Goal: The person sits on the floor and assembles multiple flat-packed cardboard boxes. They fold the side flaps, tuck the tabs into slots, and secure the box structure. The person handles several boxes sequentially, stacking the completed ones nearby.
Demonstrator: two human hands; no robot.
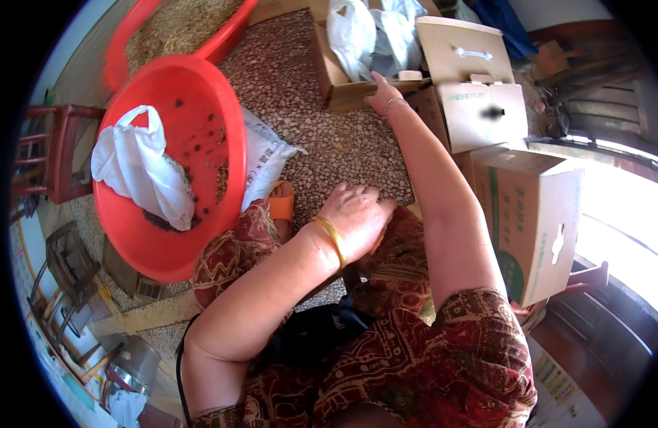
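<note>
My left hand (352, 220), a yellow bangle at its wrist, rests over my knee in patterned dark red cloth. Its bent fingers are partly hidden and nothing shows in them. My right hand (384, 95) reaches far forward, fingers apart, at the near edge of an open cardboard box (349, 96). It holds nothing that I can see. Inside that box stand white plastic bags (352, 39). To the left is a large red basin (157, 258), with dark crumbs on its bottom and a knotted-handle white plastic bag (140, 171) lying in it.
A printed white sack (266, 158) lies beside the basin, near my orange slipper (282, 202). Behind is another red tub (232, 36) of tan grains. Cardboard boxes (534, 228) line the right side. A dark red wooden chair (63, 153) and a stool (70, 264) stand left.
</note>
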